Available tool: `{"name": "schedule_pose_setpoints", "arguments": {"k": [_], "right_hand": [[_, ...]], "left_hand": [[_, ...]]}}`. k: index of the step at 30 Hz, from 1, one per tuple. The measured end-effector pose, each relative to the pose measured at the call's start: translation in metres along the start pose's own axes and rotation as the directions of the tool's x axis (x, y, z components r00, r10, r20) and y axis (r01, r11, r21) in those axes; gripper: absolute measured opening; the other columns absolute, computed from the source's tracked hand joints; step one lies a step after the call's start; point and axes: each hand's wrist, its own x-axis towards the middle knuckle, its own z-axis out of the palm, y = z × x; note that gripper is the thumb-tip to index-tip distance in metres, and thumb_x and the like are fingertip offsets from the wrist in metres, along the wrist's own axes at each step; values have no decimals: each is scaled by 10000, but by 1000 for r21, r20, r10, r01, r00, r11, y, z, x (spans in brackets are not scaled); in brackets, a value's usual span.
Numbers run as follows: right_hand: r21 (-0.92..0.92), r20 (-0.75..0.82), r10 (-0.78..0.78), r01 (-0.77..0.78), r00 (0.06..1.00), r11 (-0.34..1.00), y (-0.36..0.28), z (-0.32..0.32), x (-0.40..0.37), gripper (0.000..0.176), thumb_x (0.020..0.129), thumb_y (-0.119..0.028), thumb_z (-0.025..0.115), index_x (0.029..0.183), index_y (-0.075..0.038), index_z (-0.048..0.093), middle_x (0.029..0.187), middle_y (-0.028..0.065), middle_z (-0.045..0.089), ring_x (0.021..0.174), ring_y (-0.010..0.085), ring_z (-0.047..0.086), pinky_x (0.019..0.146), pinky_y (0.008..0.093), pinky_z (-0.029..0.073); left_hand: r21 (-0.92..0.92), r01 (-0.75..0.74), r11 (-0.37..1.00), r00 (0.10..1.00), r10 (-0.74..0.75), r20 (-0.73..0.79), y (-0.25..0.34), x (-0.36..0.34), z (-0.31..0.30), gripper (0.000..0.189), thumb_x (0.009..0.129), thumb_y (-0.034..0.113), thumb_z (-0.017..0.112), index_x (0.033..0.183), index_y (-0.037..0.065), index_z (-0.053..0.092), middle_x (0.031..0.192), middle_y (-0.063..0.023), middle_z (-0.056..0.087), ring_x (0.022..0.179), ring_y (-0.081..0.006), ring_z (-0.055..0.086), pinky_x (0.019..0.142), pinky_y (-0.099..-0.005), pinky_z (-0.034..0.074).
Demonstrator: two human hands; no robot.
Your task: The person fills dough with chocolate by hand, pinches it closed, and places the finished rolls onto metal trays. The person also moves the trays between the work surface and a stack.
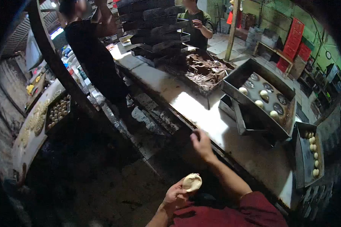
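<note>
My left hand (175, 193) is closed around a flattened, pale piece of dough (192, 182), held low in front of my red shirt. The dough's upper face has a shallow hollow. My right hand (202, 144) is raised by the near edge of the long table (161, 81), thumb and fingers apart, with nothing visible in it. To its right, a deep metal tray (236, 99) rests on other trays and carries several dough balls (258, 103) among shiny dark round shapes (277, 108).
A narrow tray of dough balls (315, 155) stands far right. Crumpled brown sheets (206, 68) fill a box beside tall stacked dark pans (151, 30). One person (94, 60) stands left of the stack, another (201, 30) behind it. At left, a tray of dough balls (58, 112) borders a dough-covered table.
</note>
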Motion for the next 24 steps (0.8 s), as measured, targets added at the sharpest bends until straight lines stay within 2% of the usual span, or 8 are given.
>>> {"name": "schedule_pose_setpoints", "arguments": {"k": [3, 4, 7, 10, 12, 14, 17, 24], "right_hand": [[-264, -300, 12, -95, 954, 960, 74, 7, 93, 498, 810, -186, 594, 1172, 75, 374, 1118, 286, 482, 1049, 387, 472, 913, 429, 376], [-322, -397, -15, -124, 918, 939, 82, 7, 122, 525, 795, -174, 611, 1185, 66, 355, 1135, 293, 467, 1070, 393, 451, 930, 427, 357], [-358, -503, 3, -211, 864, 910, 104, 20, 186, 465, 775, -123, 619, 1124, 54, 367, 1103, 261, 442, 1085, 374, 424, 921, 454, 342], [-74, -559, 242, -339, 793, 938, 124, 32, 197, 165, 852, -54, 485, 987, 30, 439, 1038, 188, 448, 948, 320, 474, 830, 430, 402], [-125, -640, 42, -158, 767, 979, 101, 28, 173, 57, 852, -17, 455, 869, 25, 488, 891, 159, 496, 822, 306, 482, 731, 384, 398], [-287, -451, -173, 42, 876, 957, 74, 32, 148, 68, 857, -38, 499, 871, 20, 531, 790, 162, 520, 738, 310, 521, 667, 382, 425], [-203, -252, -132, 81, 959, 976, 26, 32, 186, 76, 834, -21, 508, 890, 14, 546, 811, 167, 548, 747, 332, 557, 679, 380, 452], [-619, -356, 140, -345, 924, 705, 114, 11, 419, 144, 842, -41, 432, 937, 5, 529, 926, 234, 572, 797, 382, 576, 682, 462, 465]], "left_hand": [[-62, -4, 998, 986, -6, -167, 19, 29, -8, 437, 831, -49, 455, 1263, -11, 399, 1190, -147, 500, 1021, -210, 547, 871, -299, 460], [134, 22, 991, 969, 12, -246, 29, 41, -7, 403, 853, -24, 481, 1248, -5, 409, 1152, -139, 526, 1003, -209, 561, 865, -298, 473], [160, -47, 986, 944, 96, -315, 48, 99, -14, 392, 843, -47, 502, 1226, -1, 430, 1115, -139, 548, 986, -217, 574, 856, -300, 484], [232, -87, 969, 922, 167, -349, 74, 159, -33, 330, 836, -51, 508, 1158, -8, 450, 1061, -154, 571, 1004, -246, 575, 851, -325, 494], [372, -162, 914, 880, 304, -365, 91, 197, -44, 336, 827, -44, 534, 1153, -9, 459, 1042, -127, 580, 944, -210, 585, 830, -305, 491], [654, -151, 741, 818, 465, -338, 100, 240, -57, 349, 820, -18, 562, 1156, 5, 472, 1021, -79, 581, 885, -146, 571, 800, -265, 481], [723, -110, 682, 994, 93, 63, 113, 277, -44, 425, 816, 5, 576, 1218, -4, 438, 1031, -68, 572, 907, -138, 565, 786, -246, 464], [97, 243, 965, 969, -245, 11, 234, 333, -20, 421, 849, 0, 443, 1261, -53, 379, 1179, -119, 519, 1061, -176, 516, 926, -288, 400]]}}
